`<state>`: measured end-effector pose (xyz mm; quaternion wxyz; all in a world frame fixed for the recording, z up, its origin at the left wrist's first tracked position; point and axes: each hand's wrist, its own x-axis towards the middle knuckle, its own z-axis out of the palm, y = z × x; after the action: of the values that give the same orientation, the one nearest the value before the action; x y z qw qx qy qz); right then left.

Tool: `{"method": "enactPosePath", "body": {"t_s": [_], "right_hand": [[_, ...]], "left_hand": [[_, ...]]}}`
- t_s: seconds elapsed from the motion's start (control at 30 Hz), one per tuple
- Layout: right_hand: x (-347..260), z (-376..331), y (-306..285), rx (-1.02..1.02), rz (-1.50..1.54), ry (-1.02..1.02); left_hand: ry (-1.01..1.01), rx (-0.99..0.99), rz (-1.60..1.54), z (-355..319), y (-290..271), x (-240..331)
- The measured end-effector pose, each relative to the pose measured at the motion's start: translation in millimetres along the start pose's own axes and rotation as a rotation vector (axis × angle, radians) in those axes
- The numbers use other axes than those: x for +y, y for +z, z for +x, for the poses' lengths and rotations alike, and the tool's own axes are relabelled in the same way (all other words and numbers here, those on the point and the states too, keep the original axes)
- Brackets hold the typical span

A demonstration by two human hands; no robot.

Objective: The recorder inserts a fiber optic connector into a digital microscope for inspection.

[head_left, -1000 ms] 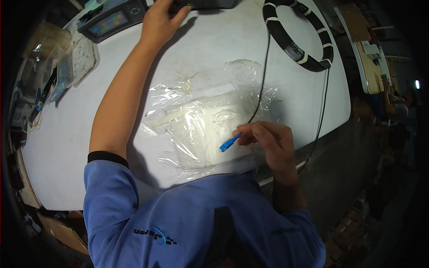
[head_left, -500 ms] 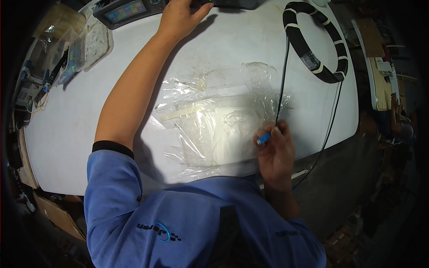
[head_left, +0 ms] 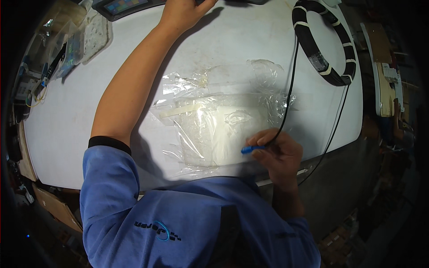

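My right hand (head_left: 281,156) is closed on the end of a thin black cable (head_left: 289,96). A blue connector (head_left: 252,149) sticks out from its fingertips to the left, above the white sheet. The cable runs up to a thick black coil (head_left: 319,62) bound with white ties. At the top edge my left hand (head_left: 181,15) reaches to a dark device with a lit screen (head_left: 123,6). Its thumb is stretched out to the right; the other fingers are cut off by the frame. Clear plastic bags (head_left: 192,129) lie under and beside the white sheet (head_left: 232,138).
The white table (head_left: 125,49) curves away at its right edge, where another length of cable hangs down. At the upper left stand a clear plastic box (head_left: 73,49) and a speckled grey tray (head_left: 96,35). Cardboard (head_left: 58,205) leans below the left edge.
My right hand has turned and moved slightly down, so the blue connector now points left and sits lower and further left. The left hand stays by the device. The whole view has shifted slightly.
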<state>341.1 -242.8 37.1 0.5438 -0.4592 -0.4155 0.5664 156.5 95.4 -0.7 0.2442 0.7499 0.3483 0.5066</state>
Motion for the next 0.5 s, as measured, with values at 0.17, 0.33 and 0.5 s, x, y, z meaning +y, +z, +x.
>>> {"method": "enactPosePath", "body": {"t_s": [0.17,0.33,0.5], "right_hand": [[2,48,-7,-0.19,-0.668,-0.559],[9,45,-11,-0.136,-0.525,-0.511],[10,53,-12,-0.142,-0.627,-0.594]], "left_hand": [[-0.02,-0.029,-0.014,0,0,1],[-0.021,-0.024,-0.022,6,-1,1],[-0.058,-0.039,-0.013,1,3,-5]]}}
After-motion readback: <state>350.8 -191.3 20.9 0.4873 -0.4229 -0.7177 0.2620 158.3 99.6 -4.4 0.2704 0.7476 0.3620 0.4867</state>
